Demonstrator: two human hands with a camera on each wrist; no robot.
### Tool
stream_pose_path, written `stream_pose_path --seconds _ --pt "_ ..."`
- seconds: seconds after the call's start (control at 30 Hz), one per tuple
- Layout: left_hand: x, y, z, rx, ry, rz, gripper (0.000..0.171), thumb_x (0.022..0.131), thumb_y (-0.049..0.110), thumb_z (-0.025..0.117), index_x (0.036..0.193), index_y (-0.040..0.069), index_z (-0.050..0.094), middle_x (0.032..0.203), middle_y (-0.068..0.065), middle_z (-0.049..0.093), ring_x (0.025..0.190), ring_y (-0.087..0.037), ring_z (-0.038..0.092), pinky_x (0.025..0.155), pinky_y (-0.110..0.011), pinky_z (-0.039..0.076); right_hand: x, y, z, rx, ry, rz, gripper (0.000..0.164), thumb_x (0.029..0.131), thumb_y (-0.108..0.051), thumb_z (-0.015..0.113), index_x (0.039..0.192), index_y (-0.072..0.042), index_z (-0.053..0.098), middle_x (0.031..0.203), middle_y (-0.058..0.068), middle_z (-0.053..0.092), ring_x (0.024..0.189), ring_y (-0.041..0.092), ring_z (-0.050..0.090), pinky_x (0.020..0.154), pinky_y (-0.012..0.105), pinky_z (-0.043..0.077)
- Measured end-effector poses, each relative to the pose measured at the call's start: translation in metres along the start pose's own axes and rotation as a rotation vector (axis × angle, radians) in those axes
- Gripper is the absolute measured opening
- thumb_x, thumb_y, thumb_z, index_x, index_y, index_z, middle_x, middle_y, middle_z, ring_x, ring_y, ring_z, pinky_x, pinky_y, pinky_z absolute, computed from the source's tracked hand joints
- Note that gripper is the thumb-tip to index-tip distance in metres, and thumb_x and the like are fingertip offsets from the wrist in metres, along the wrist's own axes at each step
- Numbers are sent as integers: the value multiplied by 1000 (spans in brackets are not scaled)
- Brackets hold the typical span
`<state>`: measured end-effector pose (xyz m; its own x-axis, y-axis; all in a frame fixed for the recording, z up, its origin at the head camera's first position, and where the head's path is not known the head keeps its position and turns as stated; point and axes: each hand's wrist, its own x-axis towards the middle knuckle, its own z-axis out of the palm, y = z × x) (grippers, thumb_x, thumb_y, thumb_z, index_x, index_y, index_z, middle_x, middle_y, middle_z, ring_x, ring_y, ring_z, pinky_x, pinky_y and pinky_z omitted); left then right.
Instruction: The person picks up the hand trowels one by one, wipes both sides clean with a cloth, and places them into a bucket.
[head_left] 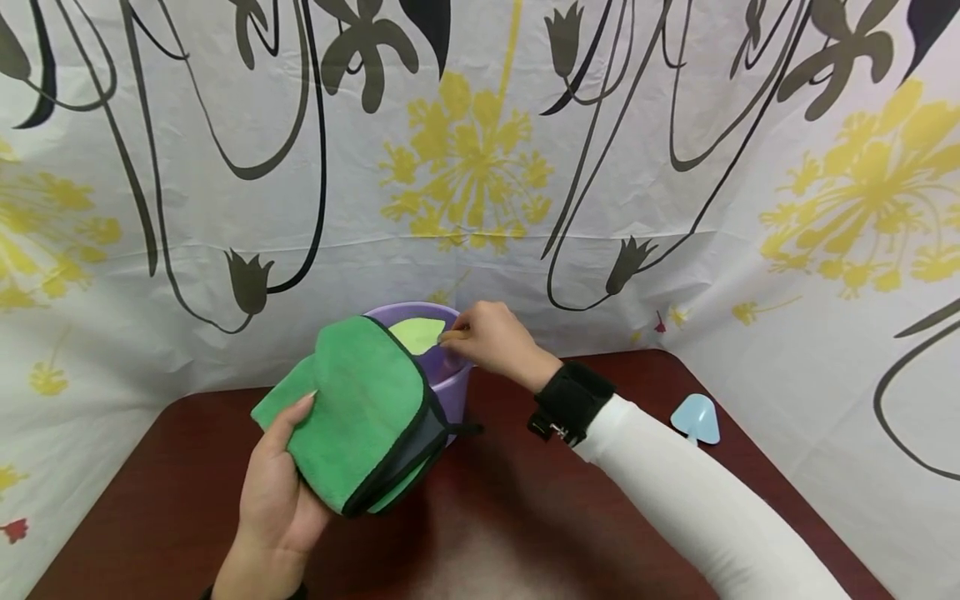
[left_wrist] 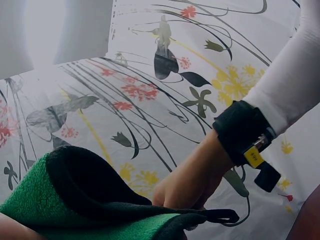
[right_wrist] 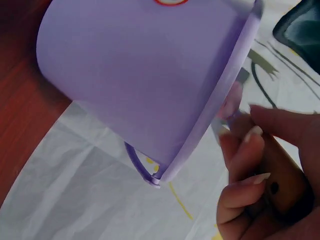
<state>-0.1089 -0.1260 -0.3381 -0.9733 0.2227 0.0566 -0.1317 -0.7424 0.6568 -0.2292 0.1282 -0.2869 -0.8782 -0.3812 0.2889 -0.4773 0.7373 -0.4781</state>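
My left hand (head_left: pixel 273 492) grips a folded green cloth (head_left: pixel 360 408) with black edging, a grey reverse and a small black loop. The cloth is held up in front of a purple bucket (head_left: pixel 459 400) and covers part of it. At the bucket's right rim, my right hand (head_left: pixel 495 337) holds a tool by its brown wooden handle (right_wrist: pixel 282 175), which has a dark hole in it. The tool's far end is mostly hidden by the bucket rim in the right wrist view. Inside the bucket's mouth shows a yellow-green, leaf-shaped piece (head_left: pixel 417 333).
A light blue toy shovel (head_left: pixel 696 418) lies on the dark red table (head_left: pixel 600 517) near its right edge. White patterned curtain (head_left: pixel 480 275) hangs close behind the bucket and along both sides.
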Motion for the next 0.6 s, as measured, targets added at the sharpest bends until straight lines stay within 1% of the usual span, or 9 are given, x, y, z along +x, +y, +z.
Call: stream_pose_path --seconds 0.07,0.13,0.27,0.33,0.4,0.47,0.53,0.6 --pt "-1 1 1 2 1 8 38 110 30 40 147 29 31 141 15 52 127 -7 58 107 -28 51 5 -1 2 -21 -35 12 26 97 -24 69 74 -16 78 61 -5 67 47 8 43 52 22 30" --pt "-1 1 2 16 6 7 37 110 30 40 146 29 31 141 15 52 126 -7 57 107 -27 51 10 -2 3 -56 -69 21 34 97 -23 68 64 -15 72 56 -5 59 47 8 39 52 22 28" --pt "-1 0 5 87 34 -15 41 109 33 41 147 30 26 143 16 47 126 -5 55 107 -26 50 20 -7 6 -128 -114 35 43 94 -23 70 53 -17 57 50 -5 43 48 8 35 50 22 29" --pt "-1 -1 6 118 42 -24 42 109 35 41 147 31 24 143 17 44 126 -4 54 108 -25 49 25 -10 8 -168 -130 44 43 91 -25 73 53 -19 54 50 -7 43 49 8 38 49 23 32" --pt "-1 -2 6 132 37 -19 41 110 34 40 147 30 24 143 17 43 127 -3 54 108 -24 49 28 -13 10 -220 -139 58 43 88 -27 75 52 -22 52 50 -9 44 50 8 42 47 24 34" --pt "-2 -3 5 134 27 -10 39 110 33 39 146 29 25 142 17 44 126 -3 54 108 -24 49 32 -16 13 -272 -144 73 44 85 -26 76 51 -22 47 50 -9 41 52 9 42 47 26 35" --pt "-2 -3 5 137 23 -1 38 110 32 39 146 28 26 141 17 45 126 -3 55 108 -24 49 35 -18 16 -319 -145 87 46 83 -23 75 51 -22 42 51 -8 35 53 10 39 46 27 33" --pt "-2 -3 6 140 29 2 38 110 32 39 145 27 26 141 17 45 125 -3 55 108 -23 49 37 -18 20 -350 -150 107 46 82 -21 73 51 -22 39 52 -7 34 55 11 39 47 28 34"
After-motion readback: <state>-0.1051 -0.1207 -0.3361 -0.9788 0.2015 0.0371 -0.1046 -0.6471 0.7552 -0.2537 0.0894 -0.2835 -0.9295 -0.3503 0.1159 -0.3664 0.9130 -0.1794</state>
